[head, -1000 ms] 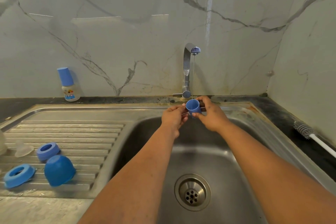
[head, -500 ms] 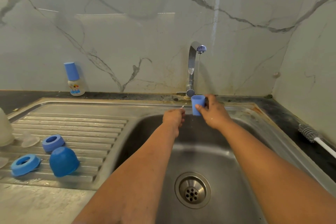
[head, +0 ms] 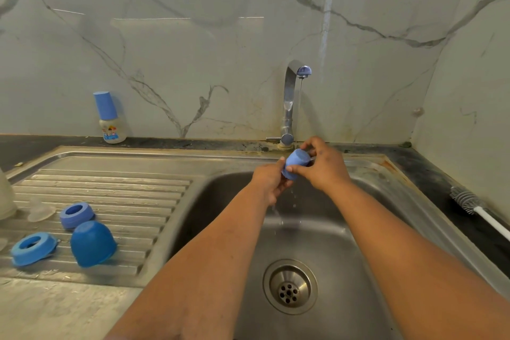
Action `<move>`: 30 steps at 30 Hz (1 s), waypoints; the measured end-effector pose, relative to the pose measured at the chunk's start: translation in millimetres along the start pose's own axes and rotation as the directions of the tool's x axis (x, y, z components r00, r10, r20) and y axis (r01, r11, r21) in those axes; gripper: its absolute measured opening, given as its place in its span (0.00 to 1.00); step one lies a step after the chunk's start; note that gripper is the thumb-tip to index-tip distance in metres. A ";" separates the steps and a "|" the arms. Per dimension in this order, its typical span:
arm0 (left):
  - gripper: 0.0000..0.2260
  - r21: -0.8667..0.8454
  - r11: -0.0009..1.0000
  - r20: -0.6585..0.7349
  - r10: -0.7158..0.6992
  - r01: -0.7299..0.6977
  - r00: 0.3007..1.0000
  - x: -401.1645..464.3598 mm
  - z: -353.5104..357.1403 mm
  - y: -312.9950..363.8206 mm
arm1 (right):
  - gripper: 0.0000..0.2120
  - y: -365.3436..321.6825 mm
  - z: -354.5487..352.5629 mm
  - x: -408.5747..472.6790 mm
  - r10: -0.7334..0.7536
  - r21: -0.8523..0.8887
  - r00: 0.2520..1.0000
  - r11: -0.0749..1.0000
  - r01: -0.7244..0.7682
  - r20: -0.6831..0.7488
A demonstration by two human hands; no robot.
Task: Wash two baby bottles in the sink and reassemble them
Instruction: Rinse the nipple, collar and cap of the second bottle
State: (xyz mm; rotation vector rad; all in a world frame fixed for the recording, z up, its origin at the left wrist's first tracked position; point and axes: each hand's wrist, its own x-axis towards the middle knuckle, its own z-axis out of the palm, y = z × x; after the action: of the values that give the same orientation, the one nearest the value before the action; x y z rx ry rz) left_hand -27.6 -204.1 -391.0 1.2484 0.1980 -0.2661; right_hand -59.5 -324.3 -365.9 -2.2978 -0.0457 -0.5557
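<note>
A small light-blue bottle cap (head: pixel 295 163) is held over the steel sink (head: pixel 325 229), tipped on its side with its closed end up. My right hand (head: pixel 321 164) pinches it from the right and my left hand (head: pixel 269 179) grips its lower end. Drops fall from it; a thin stream runs from the tap (head: pixel 292 96) just behind. On the draining board lie a dark blue cap (head: pixel 92 243), two blue screw rings (head: pixel 76 215) (head: pixel 33 248) and a clear teat (head: pixel 41 211). A small assembled bottle (head: pixel 110 119) stands by the wall.
A bottle brush (head: pixel 469 201) with a white handle lies on the dark counter at the right. A pale translucent bottle body (head: pixel 5 196) shows at the left edge. The drain (head: pixel 289 286) sits in the basin's middle. Marble walls close the back and right.
The cap was upright under the stream in my right hand alone; now it is tipped over and my left hand grips it again. The view shifted slightly.
</note>
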 end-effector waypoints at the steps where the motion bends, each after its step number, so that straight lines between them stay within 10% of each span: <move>1: 0.12 -0.015 1.000 0.007 -0.012 0.012 1.000 -1.2 -0.8 0.0 | 0.21 -0.6 1.7 0.3 -0.014 0.013 1.000 1.000 0.014 0.013; 12: 0.13 -0.159 0.983 0.085 -0.076 0.089 0.993 -3.8 -1.1 3.5 | 0.23 -4.4 9.4 -0.3 -0.123 -0.128 0.991 0.983 0.128 0.048; 23: 0.08 0.229 0.963 -0.049 0.158 -0.143 0.986 -8.2 -12.6 -14.3 | 0.18 -5.2 -0.4 -20.3 0.136 -0.192 0.968 0.977 -0.096 0.209; 30: 0.13 0.851 0.480 0.071 0.295 -0.212 0.953 -66.1 -33.9 -22.2 | 0.19 -5.3 -21.8 -65.4 0.132 -0.284 0.984 0.954 -0.095 0.116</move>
State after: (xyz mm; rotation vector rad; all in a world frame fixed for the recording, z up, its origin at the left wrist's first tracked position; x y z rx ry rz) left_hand -97.4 -172.4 -402.2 2.2801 -0.0829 -0.0224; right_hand -127.9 -326.9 -375.3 -2.5901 0.1062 -0.3652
